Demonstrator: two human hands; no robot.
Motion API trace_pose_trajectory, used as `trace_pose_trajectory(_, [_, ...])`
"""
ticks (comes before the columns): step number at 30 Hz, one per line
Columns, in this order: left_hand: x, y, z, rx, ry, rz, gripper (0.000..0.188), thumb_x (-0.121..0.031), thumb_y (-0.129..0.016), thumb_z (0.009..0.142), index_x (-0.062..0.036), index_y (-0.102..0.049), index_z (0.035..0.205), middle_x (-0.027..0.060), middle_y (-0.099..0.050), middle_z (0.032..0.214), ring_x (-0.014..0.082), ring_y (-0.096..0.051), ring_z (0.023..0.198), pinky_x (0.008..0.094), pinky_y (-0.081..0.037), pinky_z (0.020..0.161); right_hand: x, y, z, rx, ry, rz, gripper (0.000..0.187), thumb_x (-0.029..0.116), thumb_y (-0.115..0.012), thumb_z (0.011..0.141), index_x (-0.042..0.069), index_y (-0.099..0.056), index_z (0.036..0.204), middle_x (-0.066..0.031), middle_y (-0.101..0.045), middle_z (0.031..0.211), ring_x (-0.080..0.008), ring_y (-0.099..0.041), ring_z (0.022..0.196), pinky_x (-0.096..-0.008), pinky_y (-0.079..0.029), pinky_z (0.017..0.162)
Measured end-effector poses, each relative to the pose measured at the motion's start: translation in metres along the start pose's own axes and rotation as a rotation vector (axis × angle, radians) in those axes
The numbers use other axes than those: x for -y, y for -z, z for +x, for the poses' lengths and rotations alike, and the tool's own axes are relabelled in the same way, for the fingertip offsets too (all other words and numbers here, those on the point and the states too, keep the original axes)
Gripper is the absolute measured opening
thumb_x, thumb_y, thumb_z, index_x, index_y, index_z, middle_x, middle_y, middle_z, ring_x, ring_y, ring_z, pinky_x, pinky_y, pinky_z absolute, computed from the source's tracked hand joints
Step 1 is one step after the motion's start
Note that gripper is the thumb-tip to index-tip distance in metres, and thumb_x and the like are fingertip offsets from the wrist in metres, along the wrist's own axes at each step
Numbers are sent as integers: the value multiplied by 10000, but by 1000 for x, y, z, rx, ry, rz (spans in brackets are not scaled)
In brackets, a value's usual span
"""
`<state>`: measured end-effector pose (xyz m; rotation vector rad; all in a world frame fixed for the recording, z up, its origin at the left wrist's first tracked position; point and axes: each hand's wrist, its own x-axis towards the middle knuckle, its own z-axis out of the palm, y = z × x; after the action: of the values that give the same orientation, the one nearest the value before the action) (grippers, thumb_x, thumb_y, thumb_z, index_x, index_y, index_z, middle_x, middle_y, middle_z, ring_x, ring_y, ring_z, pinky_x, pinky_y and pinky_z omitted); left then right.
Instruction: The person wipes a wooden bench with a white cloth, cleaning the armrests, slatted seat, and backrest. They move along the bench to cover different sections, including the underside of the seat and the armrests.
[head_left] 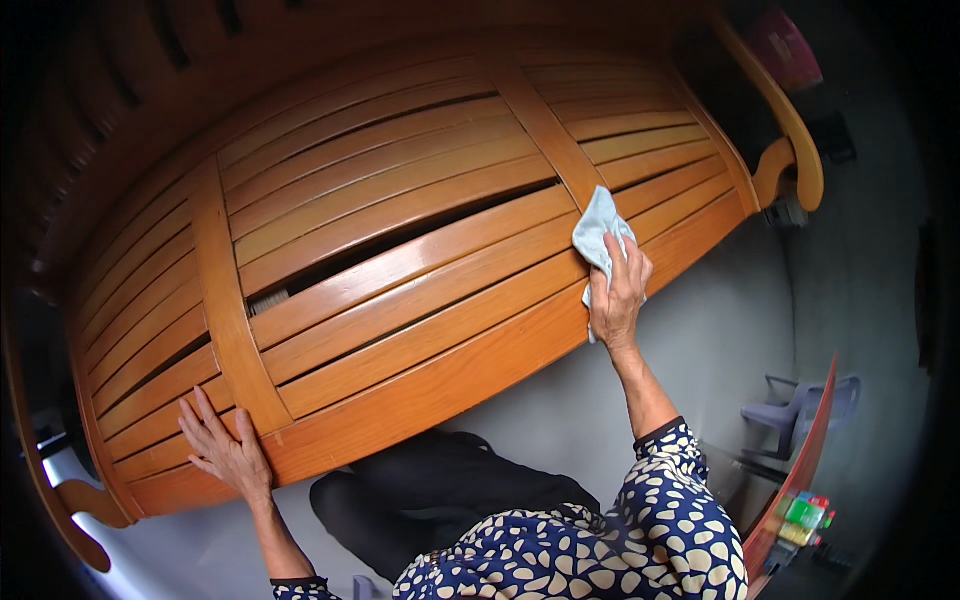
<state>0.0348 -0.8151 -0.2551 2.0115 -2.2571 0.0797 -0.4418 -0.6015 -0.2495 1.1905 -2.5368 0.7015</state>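
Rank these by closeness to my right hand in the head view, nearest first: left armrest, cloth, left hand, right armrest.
1. Pale blue cloth: in the right hand.
2. Right armrest: at the right end of the slatted wooden bench.
3. Left hand: on the bench's front left.
4. Left armrest: at the far left.

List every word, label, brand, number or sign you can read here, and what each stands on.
No readable text.
Slatted wooden bench: no lettering visible.
Pale blue cloth under the right hand: none visible.
Patterned blue sleeve: pale blotches, no letters.
Green, red and yellow items at right: too small and blurred to tell.
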Motion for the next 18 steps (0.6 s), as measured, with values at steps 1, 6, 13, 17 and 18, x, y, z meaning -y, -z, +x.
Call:
trace_pose_trajectory(1, [3, 0, -2, -12, -26, -8, 664, -543, -487, 923, -305, -283, 1509, 3, -173, 1597, 291, -148, 1465, 696, -93, 1070, 2, -2, 0, -3, 0, 0, 491, 43, -567, 787, 4, -538, 1275, -219, -463, 1311, -397, -408, 1168, -464, -344, 1013])
trace_pose_trajectory(6, [4, 2, -4, -63, -179, -9, 726, -539, -557, 878, -307, -284, 1509, 56, -158, 1596, 336, -138, 1457, 729, -117, 1032, 1, -4, 2, -28, 14, -22, 484, 71, -587, 789, 24, -546, 1268, -204, -477, 1289, -386, -414, 1159, -456, -351, 1008])
trace_pose_trajectory(13, [-16, 24, -3, -46, -458, -33, 758, -545, -548, 870, -234, -292, 1512, 74, -190, 1585, 340, -160, 1450, 659, -146, 1082, 10, -8, -2, -91, -72, -125, 491, 127, -625, 778, 43, -562, 1257, -181, -482, 1290, -371, -420, 1147, -452, -362, 1014])
trace_pose_trajectory(17, [-9, 21, -2, -5, -453, 8, 753, -562, -528, 878, -228, -290, 1510, 78, -228, 1573, 330, -182, 1447, 656, -142, 1086, 63, -13, -32, -44, -14, -56, 516, 139, -645, 747, 60, -581, 1253, -163, -491, 1296, -360, -425, 1149, -450, -377, 996])
trace_pose_trajectory(18, [-7, 22, -2, -11, -441, 12, 751, -561, -526, 880, -227, -290, 1509, 78, -230, 1573, 331, -182, 1446, 657, -141, 1086, 83, -11, -41, -35, 6, -4, 516, 137, -648, 739, 64, -586, 1246, -156, -493, 1297, -355, -427, 1152, -447, -383, 990])
